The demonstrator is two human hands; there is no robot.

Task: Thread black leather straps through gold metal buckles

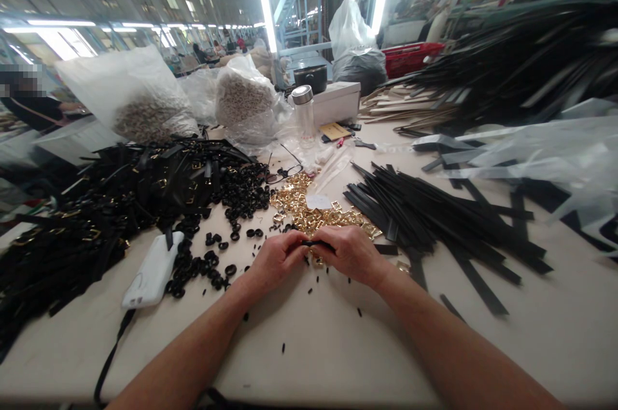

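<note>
My left hand [276, 260] and my right hand [351, 253] meet at the middle of the table, fingers closed on a thin black strap [318, 243]. Only a short dark stretch shows between the fingertips; the grip hides the rest. A black strip [387, 249] shows just right of my right hand, and I cannot tell whether it is the same piece. Right behind the hands lies a heap of gold-coloured buckles [299, 199]. Small black loops [244, 191] are piled to the left, and loose black straps [434, 223] lie to the right.
Finished-looking black straps with buckles [159, 178] form a large heap at left. A white power bank [153, 270] with a cable lies nearby. Farther back stand a glass bottle [304, 117], eyeglasses [288, 170] and bags of small parts [244, 98]. Plastic sheeting [545, 152] covers straps at right.
</note>
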